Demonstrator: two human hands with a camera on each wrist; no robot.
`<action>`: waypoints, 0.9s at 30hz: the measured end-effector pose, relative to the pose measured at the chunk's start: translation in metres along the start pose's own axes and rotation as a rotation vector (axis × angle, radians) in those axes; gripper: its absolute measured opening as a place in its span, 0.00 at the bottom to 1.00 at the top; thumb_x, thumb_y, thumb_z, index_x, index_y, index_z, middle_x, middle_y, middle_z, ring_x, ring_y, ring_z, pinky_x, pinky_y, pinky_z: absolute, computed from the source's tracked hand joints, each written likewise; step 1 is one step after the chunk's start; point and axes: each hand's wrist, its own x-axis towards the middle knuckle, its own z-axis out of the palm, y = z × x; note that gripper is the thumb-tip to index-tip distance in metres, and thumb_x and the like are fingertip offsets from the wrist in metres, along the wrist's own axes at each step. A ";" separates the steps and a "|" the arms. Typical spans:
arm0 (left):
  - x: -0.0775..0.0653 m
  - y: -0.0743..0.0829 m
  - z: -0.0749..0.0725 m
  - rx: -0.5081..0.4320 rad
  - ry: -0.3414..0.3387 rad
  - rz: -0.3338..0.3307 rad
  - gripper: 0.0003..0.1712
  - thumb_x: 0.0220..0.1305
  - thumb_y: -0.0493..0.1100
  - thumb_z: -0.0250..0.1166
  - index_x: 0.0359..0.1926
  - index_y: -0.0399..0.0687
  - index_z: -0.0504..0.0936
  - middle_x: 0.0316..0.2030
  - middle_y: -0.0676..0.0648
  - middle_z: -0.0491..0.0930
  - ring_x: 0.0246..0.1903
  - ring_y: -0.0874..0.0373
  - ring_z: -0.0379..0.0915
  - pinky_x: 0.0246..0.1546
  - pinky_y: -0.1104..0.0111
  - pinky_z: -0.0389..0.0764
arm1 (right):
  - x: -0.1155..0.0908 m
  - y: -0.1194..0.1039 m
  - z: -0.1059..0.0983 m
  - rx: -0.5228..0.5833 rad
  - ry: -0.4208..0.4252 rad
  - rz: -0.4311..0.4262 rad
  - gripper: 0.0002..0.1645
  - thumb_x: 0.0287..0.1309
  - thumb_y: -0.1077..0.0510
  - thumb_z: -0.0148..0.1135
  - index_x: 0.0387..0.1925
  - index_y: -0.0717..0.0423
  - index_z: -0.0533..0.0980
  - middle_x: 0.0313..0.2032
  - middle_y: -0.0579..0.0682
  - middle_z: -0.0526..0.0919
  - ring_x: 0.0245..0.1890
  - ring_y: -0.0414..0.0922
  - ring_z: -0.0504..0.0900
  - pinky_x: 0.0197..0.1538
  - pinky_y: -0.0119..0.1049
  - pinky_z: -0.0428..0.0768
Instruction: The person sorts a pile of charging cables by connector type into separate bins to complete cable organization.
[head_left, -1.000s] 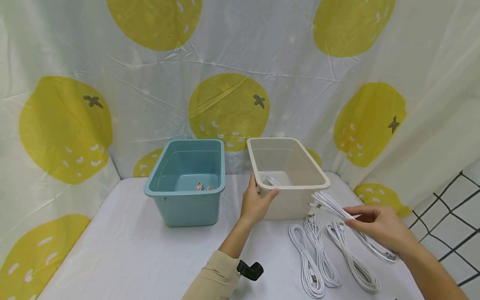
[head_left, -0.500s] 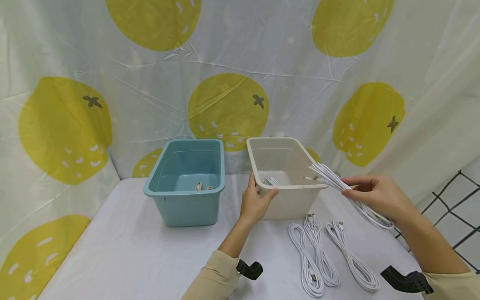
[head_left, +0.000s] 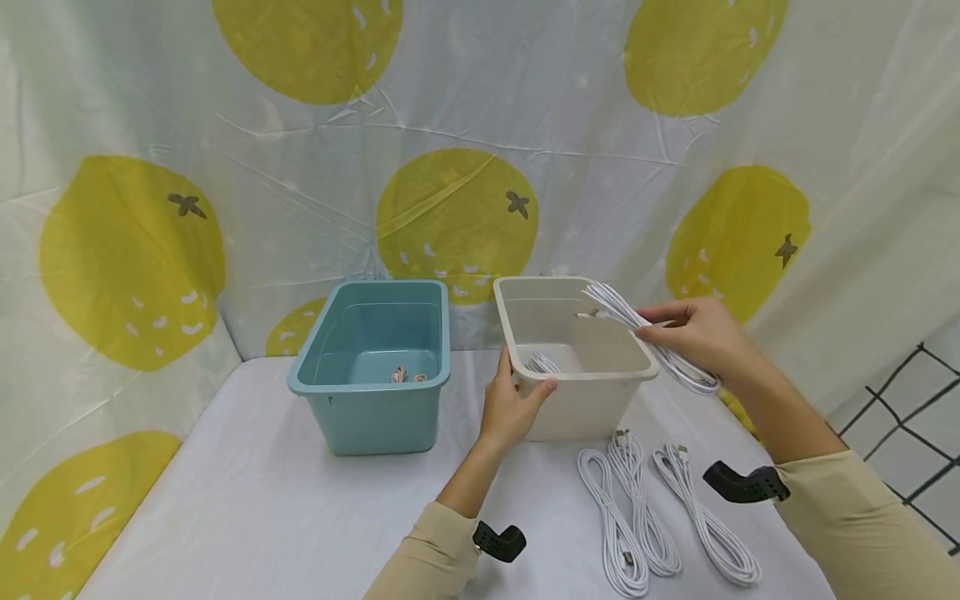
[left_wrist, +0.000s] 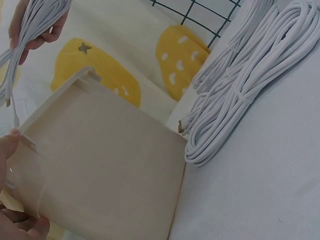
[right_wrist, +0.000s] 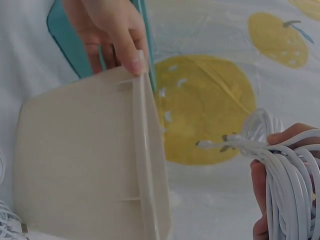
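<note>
My left hand (head_left: 510,408) holds the near left corner of a beige plastic bin (head_left: 581,408), thumb over the rim and fingers along its side. Between the thumb and fingers of my right hand (head_left: 701,333) is a coiled white USB cable (head_left: 618,307). Its front end hangs over the bin's right rim, with a connector sticking out toward the inside; in the right wrist view the coil (right_wrist: 287,185) covers part of the fingers. Another white coil (head_left: 542,362) lies inside the bin, partly behind the front wall. Several white coiled cables (head_left: 708,521) lie on the table before the bin.
Left of the beige bin stands a blue-green bin (head_left: 382,421) with small brownish bundles (head_left: 399,374) in it. A lemon-print curtain (head_left: 300,192) hangs close behind both bins. A black wire grid (head_left: 907,425) stands at the right edge.
My right hand has risen and moved left with the white USB cable, from above the table to over the beige bin's right rim. The left hand stays on the bin.
</note>
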 end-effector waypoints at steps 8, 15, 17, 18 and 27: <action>0.000 -0.001 0.000 0.012 0.011 0.016 0.46 0.62 0.51 0.77 0.74 0.44 0.63 0.61 0.40 0.78 0.61 0.46 0.75 0.57 0.49 0.79 | 0.029 -0.007 0.011 0.007 0.032 -0.001 0.29 0.61 0.48 0.75 0.58 0.61 0.84 0.50 0.57 0.88 0.43 0.44 0.80 0.39 0.28 0.77; -0.001 0.000 0.001 0.002 0.009 0.003 0.46 0.62 0.51 0.77 0.74 0.46 0.64 0.62 0.40 0.78 0.62 0.47 0.74 0.58 0.49 0.79 | 0.051 -0.007 0.024 0.052 0.042 0.057 0.30 0.63 0.49 0.72 0.59 0.63 0.82 0.56 0.63 0.83 0.51 0.52 0.77 0.44 0.30 0.76; -0.001 -0.001 0.001 0.002 0.008 0.006 0.45 0.62 0.50 0.77 0.74 0.46 0.64 0.62 0.41 0.78 0.62 0.47 0.73 0.58 0.48 0.79 | 0.058 -0.006 0.028 0.054 0.041 0.072 0.30 0.63 0.49 0.71 0.60 0.63 0.82 0.57 0.64 0.82 0.53 0.53 0.77 0.46 0.33 0.76; -0.001 -0.001 0.001 0.002 0.008 0.007 0.45 0.62 0.50 0.77 0.74 0.46 0.64 0.62 0.41 0.78 0.62 0.47 0.73 0.58 0.48 0.78 | 0.061 -0.006 0.031 0.055 0.043 0.078 0.30 0.64 0.49 0.71 0.60 0.64 0.81 0.57 0.65 0.82 0.53 0.54 0.77 0.46 0.34 0.76; 0.000 -0.003 0.000 0.000 0.001 0.004 0.47 0.62 0.50 0.77 0.75 0.47 0.63 0.63 0.41 0.77 0.64 0.49 0.72 0.59 0.49 0.78 | 0.083 -0.005 0.050 0.008 0.098 0.056 0.27 0.65 0.49 0.69 0.57 0.65 0.82 0.56 0.65 0.82 0.55 0.60 0.78 0.56 0.49 0.77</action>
